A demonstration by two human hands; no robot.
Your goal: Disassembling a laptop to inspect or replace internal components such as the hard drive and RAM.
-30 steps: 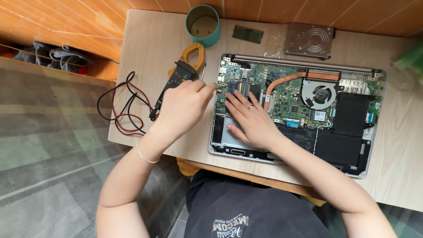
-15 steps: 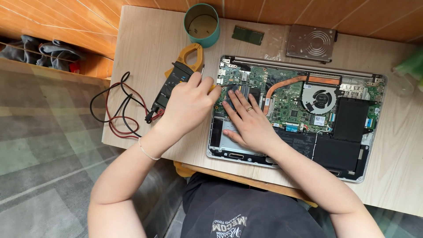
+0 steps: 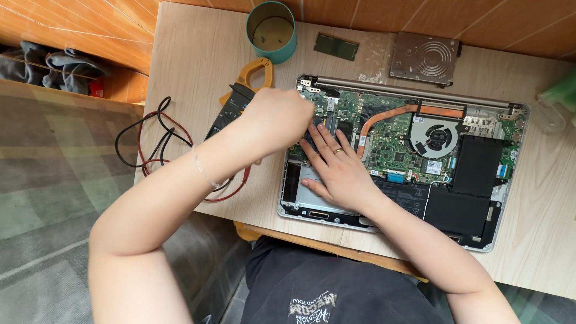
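An opened laptop lies on the wooden table with its green board, copper pipe, fan and black battery bare. My left hand is curled over the board's left edge, its fingertips hidden beneath it. My right hand lies flat on the laptop's left part, fingers apart and pointing up toward the slot under my left hand. A ring is on one finger. A yellow and black clamp meter lies just left of the laptop, partly covered by my left forearm.
Red and black test leads coil near the table's left edge. At the back stand a teal cup, a green memory stick and a bare hard drive. Something green sits at the far right.
My left hand has left the clamp meter and moved right onto the laptop's left edge. My right hand has stayed flat on the laptop.
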